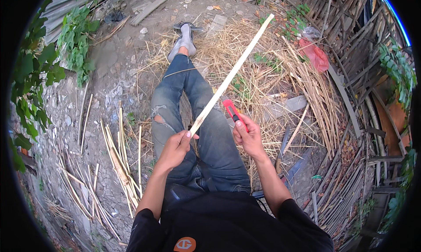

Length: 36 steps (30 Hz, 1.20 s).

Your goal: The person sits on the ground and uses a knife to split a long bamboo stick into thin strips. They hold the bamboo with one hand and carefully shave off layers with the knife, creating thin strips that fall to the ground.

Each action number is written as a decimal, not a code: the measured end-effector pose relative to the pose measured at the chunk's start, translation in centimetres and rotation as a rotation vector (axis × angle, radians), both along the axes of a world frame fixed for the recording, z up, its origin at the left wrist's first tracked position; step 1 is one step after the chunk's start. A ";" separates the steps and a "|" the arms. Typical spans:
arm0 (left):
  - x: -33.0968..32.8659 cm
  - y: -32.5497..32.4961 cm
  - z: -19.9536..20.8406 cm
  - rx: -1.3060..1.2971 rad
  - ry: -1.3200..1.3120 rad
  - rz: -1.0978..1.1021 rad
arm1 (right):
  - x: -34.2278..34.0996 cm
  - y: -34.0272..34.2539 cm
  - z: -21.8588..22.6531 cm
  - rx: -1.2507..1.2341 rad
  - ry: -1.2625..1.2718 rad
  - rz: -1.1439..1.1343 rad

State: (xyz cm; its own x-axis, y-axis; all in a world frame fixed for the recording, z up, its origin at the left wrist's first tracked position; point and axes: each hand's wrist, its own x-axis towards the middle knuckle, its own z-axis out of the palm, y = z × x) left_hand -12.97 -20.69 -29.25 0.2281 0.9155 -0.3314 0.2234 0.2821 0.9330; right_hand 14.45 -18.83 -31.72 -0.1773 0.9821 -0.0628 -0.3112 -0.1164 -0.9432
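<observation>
Wooden strip (232, 74) slanting up across the jeans (219, 149) and beyond, pinched near its lower end in the closed left hand (177, 149). Red utility knife (230, 107) clasped in the right hand (249, 140), at the jeans' right edge. Seemingly between trimming cuts, likely calling next for setting knife against wood.

Your bamboo strip (237, 69): matt, fairly smooth. Your utility knife (230, 108): smooth plastic, low sheen. You wear matt, worn denim jeans (219, 153), frayed where torn; matt cloth shirt (219, 221). Plastic bag (313, 55): crinkled, slightly glossy. Ground (107, 91): rough, dusty earth.
</observation>
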 end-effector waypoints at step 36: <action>1.8 -1.1 0.6 0.323 0.297 0.139 | -6.0 0.1 2.5 0.298 -1.042 0.184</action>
State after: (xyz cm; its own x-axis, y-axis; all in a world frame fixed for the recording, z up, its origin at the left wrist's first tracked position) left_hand -11.13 -21.78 -28.67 0.0339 0.9978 -0.0563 0.4751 0.0334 0.8793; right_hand 8.45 -18.77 -29.26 -0.3201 0.9469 -0.0311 0.6529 0.1967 -0.7315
